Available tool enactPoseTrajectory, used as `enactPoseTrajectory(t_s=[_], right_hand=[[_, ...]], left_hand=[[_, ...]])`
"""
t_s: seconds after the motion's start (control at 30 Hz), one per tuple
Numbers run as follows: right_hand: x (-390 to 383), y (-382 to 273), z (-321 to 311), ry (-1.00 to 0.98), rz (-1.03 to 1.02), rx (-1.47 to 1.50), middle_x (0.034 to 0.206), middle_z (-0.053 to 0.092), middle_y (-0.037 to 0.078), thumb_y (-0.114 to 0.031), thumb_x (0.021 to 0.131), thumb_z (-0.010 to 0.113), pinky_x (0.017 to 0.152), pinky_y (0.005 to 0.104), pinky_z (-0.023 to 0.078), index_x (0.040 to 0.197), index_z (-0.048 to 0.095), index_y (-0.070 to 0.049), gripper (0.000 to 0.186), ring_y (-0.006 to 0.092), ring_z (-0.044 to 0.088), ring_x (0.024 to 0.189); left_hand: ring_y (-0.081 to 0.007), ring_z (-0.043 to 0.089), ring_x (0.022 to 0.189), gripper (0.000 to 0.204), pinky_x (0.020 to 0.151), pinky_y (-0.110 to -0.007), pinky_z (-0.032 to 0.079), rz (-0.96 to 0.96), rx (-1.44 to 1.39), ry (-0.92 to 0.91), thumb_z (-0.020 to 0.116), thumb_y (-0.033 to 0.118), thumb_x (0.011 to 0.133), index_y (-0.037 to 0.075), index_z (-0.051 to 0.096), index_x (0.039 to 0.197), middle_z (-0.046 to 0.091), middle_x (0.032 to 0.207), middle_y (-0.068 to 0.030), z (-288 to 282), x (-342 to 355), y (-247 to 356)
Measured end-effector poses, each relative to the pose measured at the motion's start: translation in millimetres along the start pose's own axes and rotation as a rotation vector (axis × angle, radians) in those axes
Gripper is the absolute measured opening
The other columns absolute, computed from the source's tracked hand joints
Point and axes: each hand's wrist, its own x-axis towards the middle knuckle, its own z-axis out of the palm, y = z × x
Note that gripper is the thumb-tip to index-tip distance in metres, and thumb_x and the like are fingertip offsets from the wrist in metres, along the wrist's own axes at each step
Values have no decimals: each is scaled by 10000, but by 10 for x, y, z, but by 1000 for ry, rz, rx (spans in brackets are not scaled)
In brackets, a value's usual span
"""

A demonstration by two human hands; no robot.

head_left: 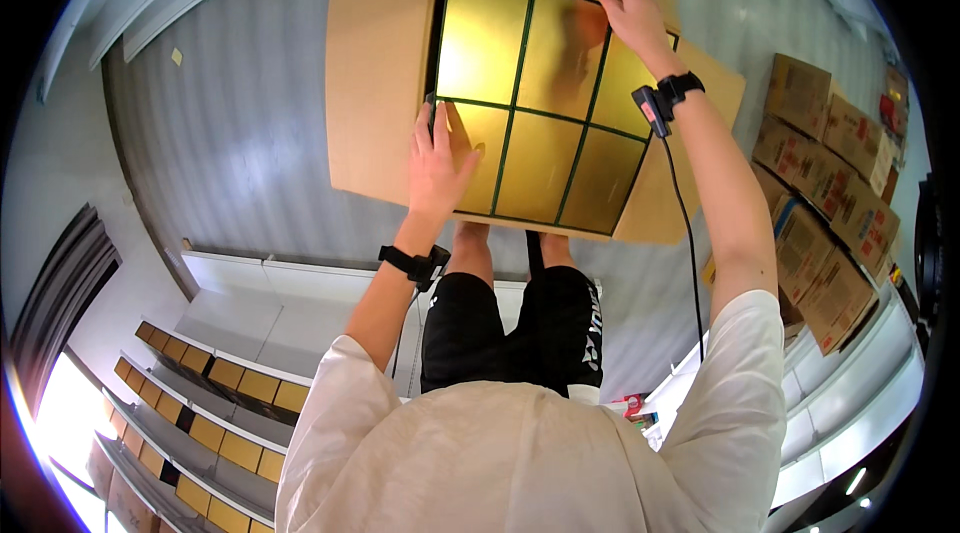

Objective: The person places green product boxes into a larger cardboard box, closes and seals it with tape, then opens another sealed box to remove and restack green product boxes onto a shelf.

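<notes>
A cardboard carton (375, 83) with its flaps spread holds several square gold boxes (540, 168), set in a grid with dark green seams. My left hand (437, 158) rests at the left side of the grid, fingers stretched along the edge of the lower-left gold box, thumb apart. My right hand (635, 23) is at the upper right, its slightly bent fingers touching the far edge of the gold boxes near the back flap. Both wrists wear black strapped devices with cables. A dark reflection shows on the upper middle box.
The carton is over a grey floor (220, 103), above my legs. Stacked brown cartons (830, 213) lie at the right. At the lower left, white shelves (225, 353) hold rows of gold boxes. A white wall and ledges line the upper left.
</notes>
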Motion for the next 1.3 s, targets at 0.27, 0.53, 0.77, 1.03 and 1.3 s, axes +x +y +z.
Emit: enactPoseTrajectory(t_s=[0.27,0.53,0.77,1.03,1.3], right_hand=[[-1624,-883,150,-145,-193,-116,1558,220,239,-329,724,819,1099,582,319,1463,375,-90,894,472,248,1412],[-2154,-999,182,-376,183,-269,1612,-48,250,-359,567,922,1023,785,213,1573,134,-169,1291,555,33,1446],[-2103,-1095,220,-425,245,-344,1595,-26,294,-291,574,924,1000,776,285,1569,106,-109,1301,582,39,1431],[-2101,-1119,212,-447,267,-360,1594,-16,299,-328,570,931,1000,770,296,1572,50,-109,1352,589,33,1428],[-2052,-1155,219,-479,310,-372,1594,-58,294,-302,575,930,1006,773,284,1574,18,-126,1364,596,5,1425]], left_hand=[[-470,321,1326,1111,1086,-536,319,-116,125,25,834,331,709,6,159,1530,265,1474,-289,373,-341,-1],[-464,319,1326,1169,1090,-519,325,-76,195,42,847,355,667,12,146,1538,248,1489,-286,385,-371,29],[-453,328,1319,1204,1093,-511,326,-29,201,32,870,341,617,12,162,1533,247,1486,-276,372,-280,21],[-461,280,1348,1252,1121,-528,276,-51,164,8,872,372,623,27,99,1547,221,1485,-315,423,-256,-21],[-459,279,1354,1280,1117,-525,277,-40,209,-7,880,389,610,32,87,1549,213,1487,-325,400,-239,9]])
